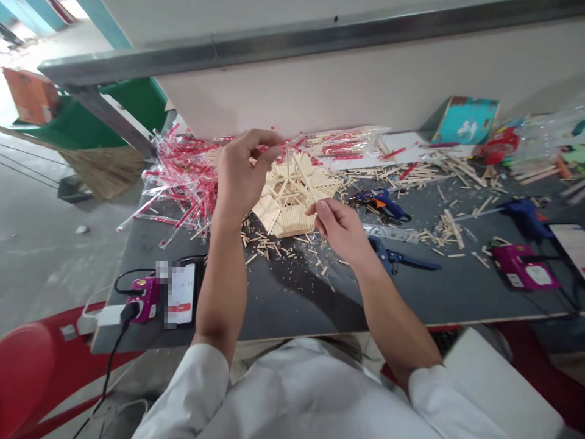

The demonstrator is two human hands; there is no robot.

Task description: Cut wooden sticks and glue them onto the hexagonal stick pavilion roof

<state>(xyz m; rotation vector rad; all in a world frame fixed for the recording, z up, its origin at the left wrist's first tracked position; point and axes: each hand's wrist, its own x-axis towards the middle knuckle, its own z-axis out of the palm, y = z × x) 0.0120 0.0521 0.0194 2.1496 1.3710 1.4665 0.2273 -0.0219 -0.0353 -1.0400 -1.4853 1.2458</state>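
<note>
A star-like wooden stick model (pixel 297 221) lies on the dark table, built of pale thin sticks laid in flat panels, with several sticks standing or leaning at its middle. My left hand (pixel 244 174) is over the model's left side, thumb and fingers bent together near the top of an upright stick (pixel 287 160). Whether those fingertips grip the stick cannot be made out. By the model's front right edge, my right hand (pixel 340 228) has its thumb and forefinger pinched together. Anything between them is too small to see.
Plastic-wrapped red sticks (pixel 183 177) pile up at left. Rightward lie a blue glue gun (pixel 386 204), blue-handled cutters (pixel 402 259), a metal ruler (pixel 393 233) and scattered stick offcuts (pixel 450 228). A phone (pixel 180 296) and purple power box (pixel 147 299) sit front left. A metal rail (pixel 297 46) crosses behind.
</note>
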